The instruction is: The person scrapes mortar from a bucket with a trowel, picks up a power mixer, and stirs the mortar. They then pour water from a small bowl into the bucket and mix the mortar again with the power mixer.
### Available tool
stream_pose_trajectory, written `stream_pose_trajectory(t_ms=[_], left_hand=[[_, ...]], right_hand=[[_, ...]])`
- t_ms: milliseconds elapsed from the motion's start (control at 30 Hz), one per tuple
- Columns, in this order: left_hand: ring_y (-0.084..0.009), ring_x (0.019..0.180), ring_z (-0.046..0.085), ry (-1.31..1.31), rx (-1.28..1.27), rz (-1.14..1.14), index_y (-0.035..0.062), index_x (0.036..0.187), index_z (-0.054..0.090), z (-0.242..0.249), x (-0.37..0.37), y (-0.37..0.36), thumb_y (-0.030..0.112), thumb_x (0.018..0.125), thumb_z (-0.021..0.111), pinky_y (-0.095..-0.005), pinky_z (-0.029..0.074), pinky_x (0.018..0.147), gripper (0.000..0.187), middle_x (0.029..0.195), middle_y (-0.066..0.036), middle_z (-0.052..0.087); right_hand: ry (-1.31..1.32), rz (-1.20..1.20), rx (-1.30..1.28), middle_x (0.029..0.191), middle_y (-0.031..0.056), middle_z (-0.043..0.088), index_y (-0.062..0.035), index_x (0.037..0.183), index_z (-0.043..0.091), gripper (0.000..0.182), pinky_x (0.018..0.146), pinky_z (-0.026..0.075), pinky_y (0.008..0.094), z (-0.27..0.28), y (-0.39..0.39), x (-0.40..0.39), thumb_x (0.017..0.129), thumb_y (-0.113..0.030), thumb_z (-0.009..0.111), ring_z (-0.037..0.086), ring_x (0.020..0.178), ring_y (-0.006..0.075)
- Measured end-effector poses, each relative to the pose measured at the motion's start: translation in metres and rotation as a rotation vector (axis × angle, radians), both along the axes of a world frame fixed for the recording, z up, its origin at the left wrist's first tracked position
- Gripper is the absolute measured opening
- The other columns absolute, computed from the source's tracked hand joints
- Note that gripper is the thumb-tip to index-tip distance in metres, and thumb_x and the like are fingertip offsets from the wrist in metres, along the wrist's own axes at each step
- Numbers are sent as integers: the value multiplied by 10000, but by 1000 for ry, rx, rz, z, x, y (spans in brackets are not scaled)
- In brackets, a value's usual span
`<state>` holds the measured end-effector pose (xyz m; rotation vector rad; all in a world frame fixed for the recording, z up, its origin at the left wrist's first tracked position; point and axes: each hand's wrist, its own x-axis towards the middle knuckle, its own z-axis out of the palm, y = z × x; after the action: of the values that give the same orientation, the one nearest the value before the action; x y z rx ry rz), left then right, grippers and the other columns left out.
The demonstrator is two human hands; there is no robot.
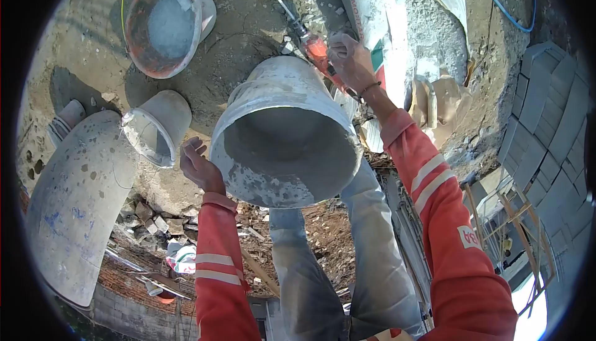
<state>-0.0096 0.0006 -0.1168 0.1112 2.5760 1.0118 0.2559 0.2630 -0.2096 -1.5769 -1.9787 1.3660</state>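
Hard, bright daylight comes from around three o'clock, throwing dark shadows toward nine and ten on the ground (248,6). The big bucket (279,89) is shaded inside. Glare whitens the bag (397,12) near one o'clock, and a patch at four is blown out. Focus looks fairly crisp centrally; fisheye distortion bows the slabs (549,111) at three, inside a black round border.

Left hand (202,168) raised, fingers loosely bent. Right hand (352,63) reaches farther forward, fingers curled, arm extended.
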Motion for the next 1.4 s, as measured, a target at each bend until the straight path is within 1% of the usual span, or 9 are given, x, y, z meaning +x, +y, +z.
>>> stream_pose_trajectory(t_ms=[100, 333, 433, 567, 733, 933, 1033, 1233, 1400], left_hand=[[-252, 785, 645, -14, 3, -1, -33, 907, 671, -3, -2, -2, 328, 989, 417, -369, 536, 756, 449, 881, -137, 674], [-253, 812, 655, -38, 3, -49, -41, 917, 671, -6, -4, -7, 305, 987, 415, -371, 541, 751, 436, 905, -145, 680], [-255, 819, 660, -38, 6, -2, -53, 924, 675, -4, -1, -3, 301, 984, 425, -373, 546, 743, 437, 907, -156, 681], [-261, 809, 662, -25, -8, -22, -61, 932, 678, -2, -1, -3, 304, 984, 432, -371, 550, 740, 443, 903, -161, 679], [-284, 777, 663, -17, 11, -11, -56, 927, 681, -3, -1, -1, 309, 968, 451, -387, 551, 742, 434, 871, -179, 681], [-375, 756, 659, 27, -65, -51, -46, 867, 663, -14, -1, -7, 317, 950, 494, -468, 496, 708, 409, 795, -230, 680], [-412, 758, 655, -44, -92, -58, -44, 848, 650, 6, -2, 6, 324, 944, 508, -479, 478, 709, 406, 776, -238, 674], [-424, 825, 653, -138, 53, -77, -32, 908, 659, -5, 1, -11, 378, 942, 540, -505, 480, 762, 428, 859, -240, 681], [-438, 883, 642, -89, 30, -26, -1, 932, 664, -2, 13, -26, 411, 947, 544, -520, 469, 811, 429, 914, -225, 677]], right_hand=[[-145, -130, 127, 850, 158, 704, -49, 963, 656, 105, 712, 557, 376, 121, -4, 54, 908, -132, 623, 715, 727, 266], [-785, -66, 321, 967, 241, 666, 17, 1012, 619, 341, 794, 520, 505, -7, -17, 312, 835, -269, 680, 640, 908, 426], [-1055, -10, -57, 956, 261, 653, 15, 1060, 591, 402, 801, 508, 525, -33, -8, 319, 823, -292, 697, 633, 919, 443], [-860, -135, 244, 1034, 255, 663, -9, 1146, 571, 431, 805, 500, 526, -19, -34, 321, 844, -293, 689, 638, 959, 436], [-812, -144, 123, 931, 273, 672, -55, 1214, 543, 385, 721, 479, 547, 140, -46, 248, 915, -285, 620, 637, 868, 483], [-522, 519, 169, 1074, 217, 584, -23, 1345, 468, 416, 705, 500, 513, 335, -67, 128, 944, -124, 511, 612, 812, 458], [-783, 881, 32, 965, 188, 569, -38, 1398, 435, 490, 647, 529, 466, 386, -69, 37, 923, -107, 536, 637, 784, 385], [-793, 1632, 358, 883, 130, 604, -12, 1248, 607, 404, 569, 543, 351, 329, -78, -107, 872, -155, 632, 665, 814, 264], [-1532, 2002, 590, 964, 108, 706, -51, 1037, 739, 234, 649, 567, 350, 246, -118, -138, 875, -202, 664, 689, 923, 223]])
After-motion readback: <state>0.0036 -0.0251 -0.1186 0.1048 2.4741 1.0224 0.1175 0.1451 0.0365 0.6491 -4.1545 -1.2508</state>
